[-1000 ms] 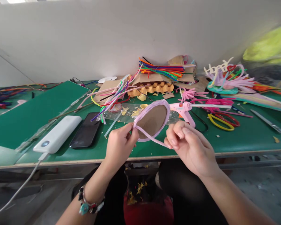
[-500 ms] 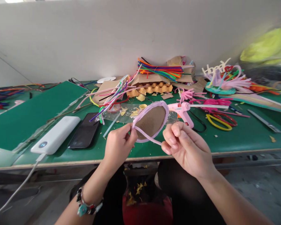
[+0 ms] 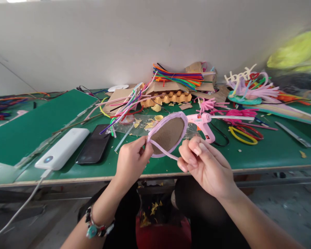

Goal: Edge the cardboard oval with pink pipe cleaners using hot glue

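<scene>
Between thumb and fingers, my left hand (image 3: 134, 155) pinches the left edge of an oval cardboard piece (image 3: 168, 133). A lilac pipe cleaner (image 3: 185, 121) borders the cardboard, and its loose tail (image 3: 163, 150) crosses the lower front toward the right. My right hand (image 3: 203, 162) is closed, its curled fingers at the end of that tail; the tip itself is hidden by them. Just behind the oval, a pink hot glue gun (image 3: 206, 128) lies on the green table (image 3: 248, 155), a clear glue stick poking out of its back.
A white power bank (image 3: 63, 148) with a cable and a black phone (image 3: 93, 145) lie at left. Bundled pipe cleaners (image 3: 178, 76) rest behind an egg carton (image 3: 168, 98). Yellow-handled scissors (image 3: 242, 135) and a utility knife (image 3: 292, 134) are at right. The table's front edge runs below my hands.
Almost nothing differs. My right hand has shifted very slightly left, its thumb and index finger moving a little; the left hand keeps its pinch on the oval.
</scene>
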`<control>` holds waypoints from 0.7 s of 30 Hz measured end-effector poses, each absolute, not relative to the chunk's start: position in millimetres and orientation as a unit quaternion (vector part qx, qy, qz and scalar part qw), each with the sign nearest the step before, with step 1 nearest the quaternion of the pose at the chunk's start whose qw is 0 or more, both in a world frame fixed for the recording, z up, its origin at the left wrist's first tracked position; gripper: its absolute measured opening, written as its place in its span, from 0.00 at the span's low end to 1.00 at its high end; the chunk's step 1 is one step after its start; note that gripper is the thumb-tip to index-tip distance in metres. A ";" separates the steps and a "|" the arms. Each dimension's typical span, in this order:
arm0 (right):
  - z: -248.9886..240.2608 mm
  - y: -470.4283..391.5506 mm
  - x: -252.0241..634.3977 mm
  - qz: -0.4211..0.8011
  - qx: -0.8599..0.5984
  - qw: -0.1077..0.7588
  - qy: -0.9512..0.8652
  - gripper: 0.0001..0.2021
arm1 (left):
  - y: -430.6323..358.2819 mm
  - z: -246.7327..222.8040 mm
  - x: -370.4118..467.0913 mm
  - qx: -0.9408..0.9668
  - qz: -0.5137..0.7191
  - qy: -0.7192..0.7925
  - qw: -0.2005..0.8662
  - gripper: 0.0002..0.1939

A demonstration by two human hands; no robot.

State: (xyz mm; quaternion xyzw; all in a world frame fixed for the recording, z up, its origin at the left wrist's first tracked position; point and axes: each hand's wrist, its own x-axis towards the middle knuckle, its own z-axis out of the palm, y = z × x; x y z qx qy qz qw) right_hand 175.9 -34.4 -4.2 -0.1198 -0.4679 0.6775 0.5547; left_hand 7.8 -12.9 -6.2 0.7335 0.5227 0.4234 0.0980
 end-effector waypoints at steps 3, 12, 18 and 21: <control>-4.9 -35.0 175.6 0.664 -0.121 0.554 -0.487 0.13 | -12.4 -6.6 7.5 0.734 0.420 0.525 0.094 0.14; -5.5 -33.6 176.3 0.670 -0.128 0.549 -0.483 0.10 | -13.0 -6.8 6.9 0.732 0.418 0.530 0.097 0.14; -6.3 -32.3 180.4 0.674 -0.138 0.546 -0.478 0.08 | -12.4 -6.4 7.2 0.732 0.418 0.530 0.092 0.14; -7.1 -30.8 181.1 0.674 -0.149 0.548 -0.472 0.07 | -12.4 -5.9 7.0 0.730 0.417 0.534 0.094 0.14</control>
